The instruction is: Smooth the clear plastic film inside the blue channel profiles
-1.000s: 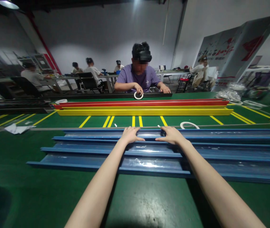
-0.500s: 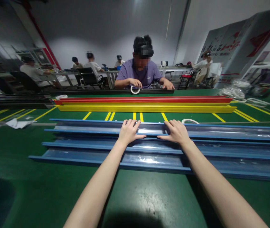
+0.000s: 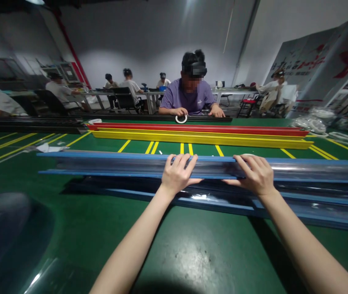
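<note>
A long blue channel strip (image 3: 106, 166) with raised edges runs sideways in front of me. My left hand (image 3: 178, 173) grips it near its middle, fingers over the far edge and thumb at the near edge. My right hand (image 3: 255, 173) clasps the same strip a little further right in the same way. Its left end looks lifted above the other blue strips (image 3: 149, 195), which lie beneath and nearer me, partly covered by it and by my arms. Their right ends run out of view.
Beyond lie a yellow strip (image 3: 204, 140) and a red strip (image 3: 192, 129) on the green table (image 3: 192, 249) with yellow lines. Opposite, a person in a purple shirt (image 3: 189, 96) handles a black strip and a white ring (image 3: 181, 119). Clear plastic wrap (image 3: 313, 120) sits at right.
The blue strip in my hands has risen and shifted left over the others. Below it, the other strips now lie at a slant. My view has turned slightly left.
</note>
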Demonstrator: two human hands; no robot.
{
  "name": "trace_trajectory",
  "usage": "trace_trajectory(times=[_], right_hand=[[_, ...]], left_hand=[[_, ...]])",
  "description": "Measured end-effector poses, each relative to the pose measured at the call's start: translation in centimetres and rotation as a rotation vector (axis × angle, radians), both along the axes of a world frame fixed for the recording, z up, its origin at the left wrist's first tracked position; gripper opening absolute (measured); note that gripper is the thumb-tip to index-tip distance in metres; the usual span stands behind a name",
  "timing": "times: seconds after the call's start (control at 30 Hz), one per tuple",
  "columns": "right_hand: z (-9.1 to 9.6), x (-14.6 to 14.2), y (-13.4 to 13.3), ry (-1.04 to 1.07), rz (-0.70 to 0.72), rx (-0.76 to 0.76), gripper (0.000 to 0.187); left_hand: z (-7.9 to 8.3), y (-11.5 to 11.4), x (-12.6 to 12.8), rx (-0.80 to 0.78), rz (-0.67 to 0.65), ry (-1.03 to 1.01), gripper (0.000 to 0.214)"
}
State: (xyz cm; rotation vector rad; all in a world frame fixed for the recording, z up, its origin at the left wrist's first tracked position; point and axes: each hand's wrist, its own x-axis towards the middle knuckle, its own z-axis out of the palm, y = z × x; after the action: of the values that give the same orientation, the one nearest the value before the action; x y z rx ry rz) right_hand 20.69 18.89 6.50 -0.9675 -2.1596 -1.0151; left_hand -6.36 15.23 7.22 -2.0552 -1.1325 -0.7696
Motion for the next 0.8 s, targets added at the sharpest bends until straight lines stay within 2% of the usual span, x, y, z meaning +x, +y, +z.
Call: trace_trajectory(times=[0.17, 0.3, 0.47, 0.57, 0.8], right_hand=[[2.5, 1.6, -3.8, -0.047, -0.011, 0.096, 0.061], [3.3, 3.2, -7.4, -0.075, 0.022, 0.172, 0.065], [2.5, 5.3, -11.3, -0.099, 0.035, 0.157, 0.071], [1.8, 6.3, -13.2, -0.095, 0.019, 0.133, 0.068], [-0.9, 7.7, -16.3, -0.075, -0.011, 0.003, 0.057]], left_hand=[[1.7, -2.9, 1.6, 0.036, -0.031, -0.017, 0.060], [1.5, -5.7, 3.6, 0.073, -0.062, -0.054, 0.064], [0.1, -9.1, 5.9, 0.058, -0.079, -0.102, 0.065], [-0.7, -10.7, 6.9, 0.033, -0.093, -0.123, 0.067], [-3.1, -12.8, 8.2, -0.116, -0.142, -0.170, 0.073]])
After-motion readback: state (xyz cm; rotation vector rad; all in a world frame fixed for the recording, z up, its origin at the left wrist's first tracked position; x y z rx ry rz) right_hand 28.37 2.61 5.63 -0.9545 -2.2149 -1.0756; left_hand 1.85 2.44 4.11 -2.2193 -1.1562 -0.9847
